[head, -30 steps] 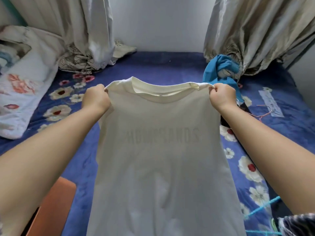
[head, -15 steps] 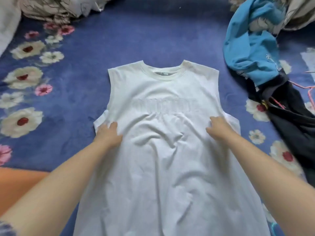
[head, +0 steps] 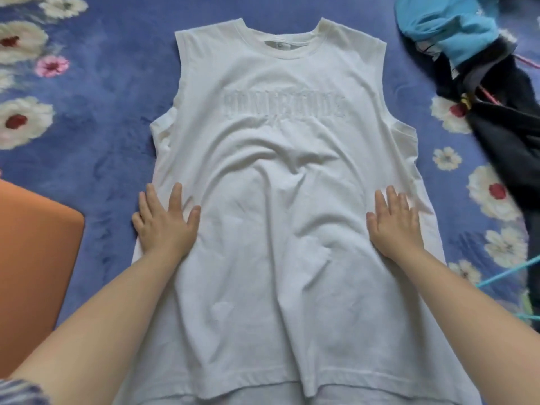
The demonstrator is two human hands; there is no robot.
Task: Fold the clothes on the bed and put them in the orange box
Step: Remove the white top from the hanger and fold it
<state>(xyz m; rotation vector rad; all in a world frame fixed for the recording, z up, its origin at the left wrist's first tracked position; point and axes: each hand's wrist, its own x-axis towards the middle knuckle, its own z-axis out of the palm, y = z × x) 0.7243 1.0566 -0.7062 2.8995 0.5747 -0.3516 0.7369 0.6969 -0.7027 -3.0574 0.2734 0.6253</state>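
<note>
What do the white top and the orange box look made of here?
White top: soft knit, likely cotton jersey, matte; it creases in gentle folds and has a ribbed neckline. Orange box: smooth, evenly coloured surface with a rounded corner, matte; plastic or fabric-covered board, cannot tell which.

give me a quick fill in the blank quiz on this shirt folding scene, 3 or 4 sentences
1. Both hands, the left hand and the right hand, press flat on the ____ sleeveless shirt.
2. The shirt lies on a blue bedsheet printed with ____.
3. The box at the left edge is ____ in colour.
4. The bright blue garment lies on the person's ____ side of the shirt.

Missing words: white; flowers; orange; right
</note>
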